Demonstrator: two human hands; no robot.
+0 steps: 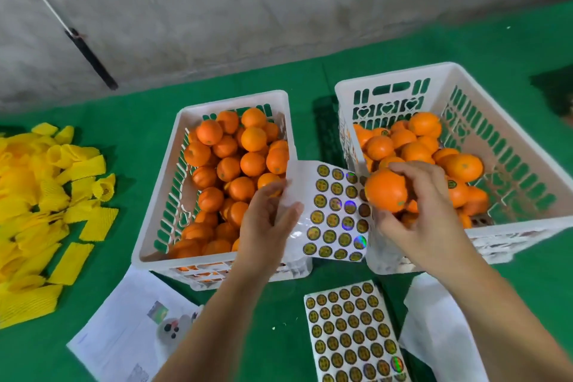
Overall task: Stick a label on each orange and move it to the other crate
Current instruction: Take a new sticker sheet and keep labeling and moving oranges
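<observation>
R hand (424, 214) w/ grip curled round an orange (386, 191), held over the right crate (527, 226). L hand (266, 223) pinches the sticker sheet (336, 214) between crates. Looks mid-label; next, prob. drop it w/ the labelled ones.

- The full sticker sheet (353, 332) at lower centre runs off the bottom edge.
- The yellow foam nets (34, 205) are cut by the left edge.
- Print on the paper (124, 329) at lower left is too blurred to read.

2 crates (214, 260) side by side – label sheet (353, 332) in front.
</observation>
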